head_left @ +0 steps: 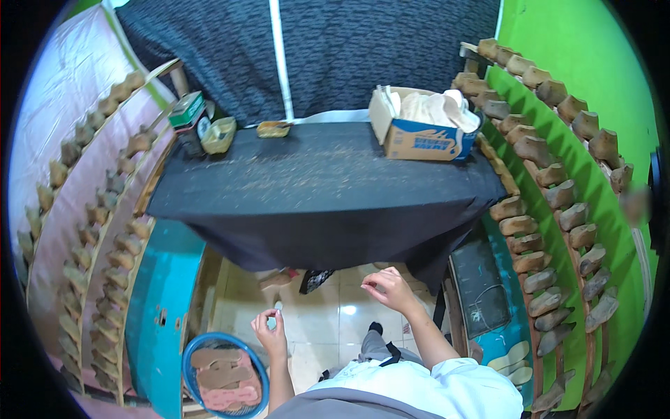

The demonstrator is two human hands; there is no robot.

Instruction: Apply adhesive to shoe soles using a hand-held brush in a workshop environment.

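Note:
In front of my body, above the tiled floor, my left hand [269, 332] is raised with its fingers curled together in a pinch. A small pale thing [278, 305] shows just beyond its fingertips; whether the hand touches it I cannot tell. To the right and a bit farther forward is my right hand [392, 289], its fingers bent inward and the thumb close to them. What either hand holds, if anything, is too small to make out. Both hands are apart from each other and short of the dark cloth-covered table [314, 174].
On the table stand a cardboard box [426, 143] of pale pieces, a green scale [187, 110] and yellowish containers [219, 135]. Wooden shoe lasts [534, 149] line racks on both sides. A blue basket [188, 370] with flat brown and pink pieces sits at lower left; pale soles [513, 357] lie right.

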